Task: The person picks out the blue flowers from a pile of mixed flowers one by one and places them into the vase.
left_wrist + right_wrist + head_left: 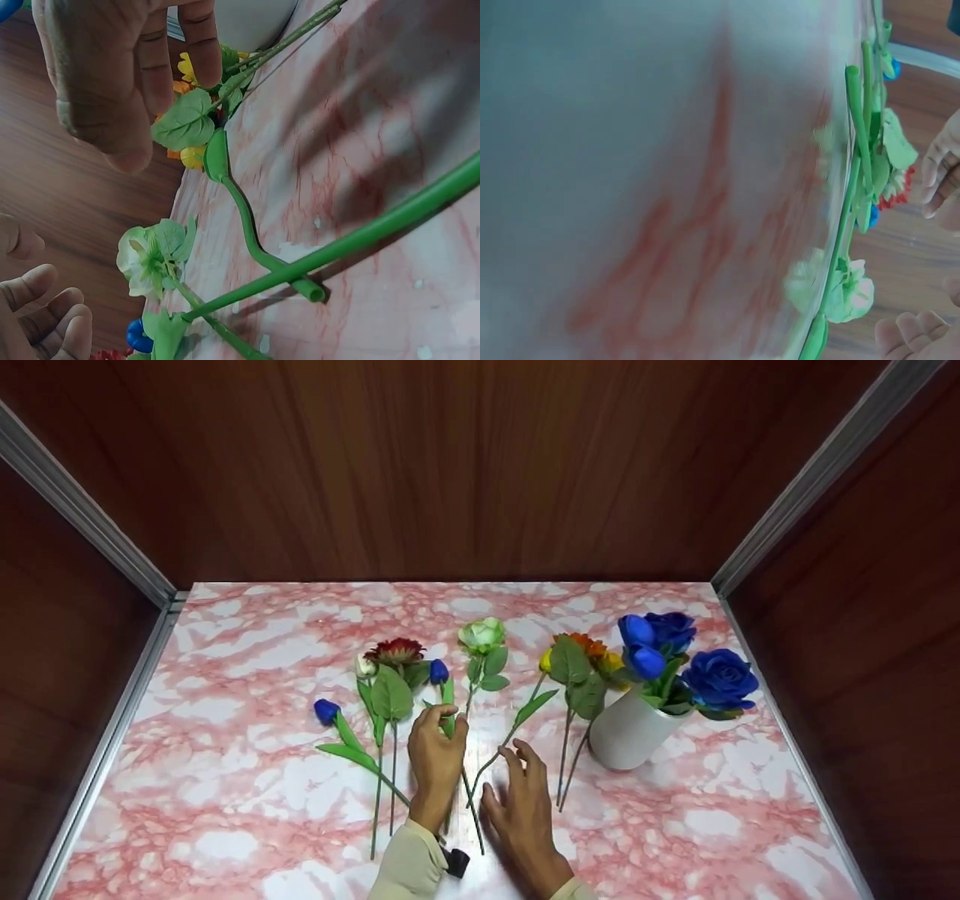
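My left hand (439, 754) hovers over the stem of a blue tulip (439, 671), its fingers loosely bent with nothing in them. To its right my right hand (521, 806) is held with fingers spread and slightly bent, holding nothing. Its fingertips overlap the bent stem of a yellow tulip (546, 660) in the head view. Between and beyond the hands lies a pale green-white rose (482, 635). In the left wrist view, the bent green stem (247, 225) and a straight stem (375, 236) cross on the tabletop. Both hands show relaxed fingers (911, 337) in the right wrist view.
At right, a white vase (634, 731) holds blue roses (721, 681) and blue tulips. Orange (585, 645) and yellow flowers lie beside it. On the left lie a dark red flower (397, 651), a white bud (365, 666) and another blue tulip (327, 712). Wooden panels (450, 472) enclose the marbled table.
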Demonstrator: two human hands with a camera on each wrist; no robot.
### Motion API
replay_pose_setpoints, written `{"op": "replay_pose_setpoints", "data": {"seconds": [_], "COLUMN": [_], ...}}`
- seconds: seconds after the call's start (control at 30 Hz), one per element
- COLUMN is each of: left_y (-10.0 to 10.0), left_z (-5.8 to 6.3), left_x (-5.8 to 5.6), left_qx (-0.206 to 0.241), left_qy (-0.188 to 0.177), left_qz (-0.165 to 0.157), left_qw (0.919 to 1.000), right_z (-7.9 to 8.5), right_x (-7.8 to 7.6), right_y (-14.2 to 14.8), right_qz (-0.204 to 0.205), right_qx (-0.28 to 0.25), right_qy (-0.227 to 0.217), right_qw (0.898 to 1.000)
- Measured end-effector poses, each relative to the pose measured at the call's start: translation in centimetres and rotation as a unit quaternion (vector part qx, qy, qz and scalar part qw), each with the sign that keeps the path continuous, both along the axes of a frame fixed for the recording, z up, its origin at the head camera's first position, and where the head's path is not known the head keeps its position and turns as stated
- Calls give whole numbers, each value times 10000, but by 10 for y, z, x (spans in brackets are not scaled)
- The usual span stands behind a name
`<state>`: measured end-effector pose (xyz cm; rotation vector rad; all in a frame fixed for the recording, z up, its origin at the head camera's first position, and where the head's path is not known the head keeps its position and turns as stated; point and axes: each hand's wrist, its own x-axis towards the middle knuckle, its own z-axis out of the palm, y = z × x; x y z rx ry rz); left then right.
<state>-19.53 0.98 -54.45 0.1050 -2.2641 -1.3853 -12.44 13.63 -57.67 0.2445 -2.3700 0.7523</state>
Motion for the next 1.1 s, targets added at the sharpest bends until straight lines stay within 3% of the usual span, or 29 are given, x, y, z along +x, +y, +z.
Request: {"op": "replay_pose_setpoints", "data": {"seconds": [0.3,0.73,1.1], "left_y": [-5,-6,-8], "left_z": [-2,-8,-16], "left_x": [2,4,7], "left_qx": [-41,-226,-757], "left_qy": [-258,-615,-1011], "left_qz": [-70,-11,-143], "left_qw": [9996,9978,9919], "right_z": [-1,-5,-4], "right_x": [0,4,9], "right_y": [-4,-11,-13], "right_qz": [195,613,1008], "right_qx": [148,273,426], "right_qy": [91,-736,-1778], "right_qw": [9997,9950,9780]}}
